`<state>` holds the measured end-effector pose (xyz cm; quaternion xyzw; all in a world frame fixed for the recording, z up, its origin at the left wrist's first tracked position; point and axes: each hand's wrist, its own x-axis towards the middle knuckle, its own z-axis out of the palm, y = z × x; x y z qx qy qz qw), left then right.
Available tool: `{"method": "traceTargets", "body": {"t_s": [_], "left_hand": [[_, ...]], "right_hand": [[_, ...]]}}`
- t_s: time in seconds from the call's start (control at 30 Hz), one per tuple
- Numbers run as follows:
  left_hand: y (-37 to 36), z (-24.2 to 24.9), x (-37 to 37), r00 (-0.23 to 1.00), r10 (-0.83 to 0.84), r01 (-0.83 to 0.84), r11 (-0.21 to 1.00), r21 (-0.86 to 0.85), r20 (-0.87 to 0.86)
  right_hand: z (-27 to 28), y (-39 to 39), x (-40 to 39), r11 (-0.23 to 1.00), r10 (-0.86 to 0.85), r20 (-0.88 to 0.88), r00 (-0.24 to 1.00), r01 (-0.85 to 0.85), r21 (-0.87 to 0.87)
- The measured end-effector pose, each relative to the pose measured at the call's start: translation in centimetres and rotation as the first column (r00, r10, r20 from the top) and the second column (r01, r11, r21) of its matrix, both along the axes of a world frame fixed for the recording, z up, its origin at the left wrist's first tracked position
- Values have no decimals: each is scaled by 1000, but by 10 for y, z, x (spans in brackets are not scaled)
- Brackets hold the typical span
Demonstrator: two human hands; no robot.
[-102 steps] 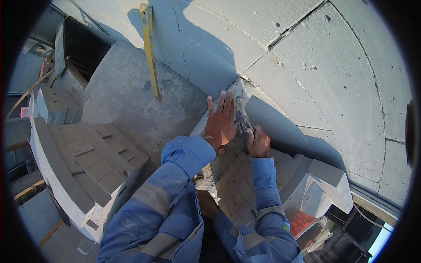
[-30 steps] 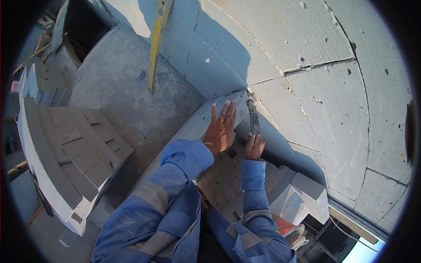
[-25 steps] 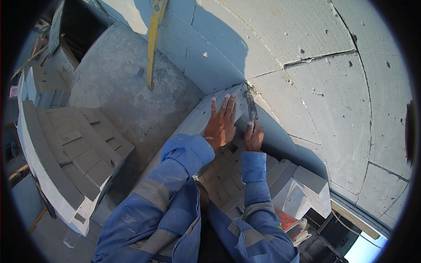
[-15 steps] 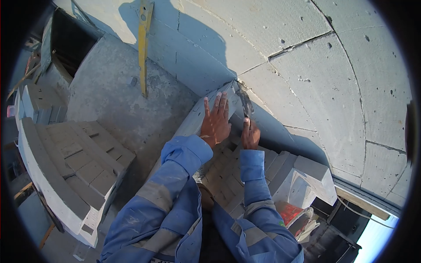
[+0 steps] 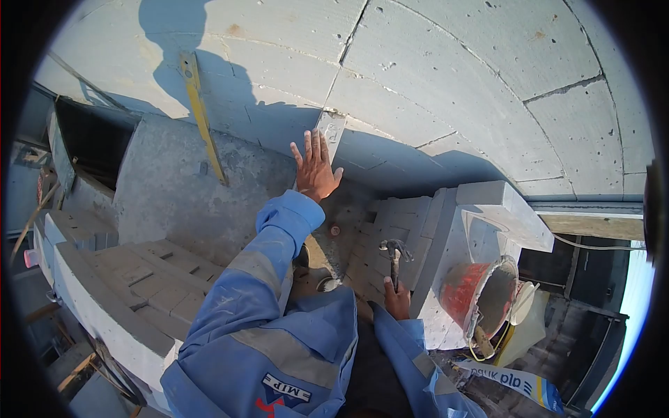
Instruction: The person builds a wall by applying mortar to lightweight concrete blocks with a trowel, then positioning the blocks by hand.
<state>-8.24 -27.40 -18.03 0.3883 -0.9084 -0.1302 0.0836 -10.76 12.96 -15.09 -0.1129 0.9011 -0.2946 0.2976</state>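
Note:
My left hand (image 5: 317,168) lies flat with its fingers spread against a pale block (image 5: 334,128) that stands up to the wall (image 5: 446,83). Scribbled marks show on the block's upper end; my hand and forearm hide much of the rest. Lower down, my right hand (image 5: 397,301) is closed around the handle of a claw hammer (image 5: 395,251). The hammer's head points up, apart from the block and the wall.
A yellow spirit level (image 5: 203,122) leans on the wall at the left. Stacked pale blocks (image 5: 150,268) stand at the lower left, others (image 5: 505,205) at the right. A red bucket (image 5: 463,296) sits by a printed bag (image 5: 512,383). Grey floor (image 5: 167,164) lies between.
My right hand has drawn the hammer down and back, away from the wall corner. The left hand stays pressed to the block. My view has shifted, showing more of the bucket.

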Motion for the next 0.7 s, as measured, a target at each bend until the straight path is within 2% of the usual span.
{"method": "traceTargets", "body": {"t_s": [0.03,0.07,0.1,0.17,0.2,0.27,0.3,0.33,0.37,0.4,0.47,0.53,0.6,0.63,0.7], "left_hand": [[2,-2,1,999,-23,22,999,-23,-47],[5,-4,4,991,-51,37,993,-117,-127],[9,-6,6,992,-45,31,992,-119,-116],[24,-12,12,966,-203,169,965,-199,-161],[44,-12,15,939,-256,217,959,-183,-230],[98,-13,29,880,-406,391,914,-109,-247],[130,-14,38,857,-449,452,891,-51,-251],[161,-21,48,826,-470,522,846,108,-311],[192,-29,64,849,-453,520,807,279,-272],[224,-36,79,866,-442,499,746,440,-234],[280,-55,117,929,-362,319,683,657,-75],[321,-103,156,906,-413,191,588,786,89],[342,-91,183,870,-338,-79,624,777,359],[347,-81,190,871,-331,-85,627,774,364],[350,-65,206,975,-87,-95,669,737,204]], "right_hand": [[5,13,5,999,-2,-32,999,3,38],[9,26,8,1000,2,-27,1000,-1,29],[32,35,16,999,-24,-14,1000,25,42],[40,70,26,997,-32,16,999,31,65],[28,95,27,997,-80,-47,996,80,15],[30,125,33,993,-112,-176,978,103,-57],[31,136,35,995,-87,-157,984,78,-59],[34,151,35,999,-41,-214,976,35,-35],[35,168,33,1000,3,-273,962,-6,-12],[35,186,30,999,44,-335,941,-43,11],[38,221,17,993,120,-460,880,-105,58],[39,245,-2,983,185,-583,791,-156,100],[49,266,-20,965,261,-606,751,-214,150],[53,275,-30,944,330,-627,706,-256,209],[48,293,-50,913,404,-610,681,-263,311]]}}
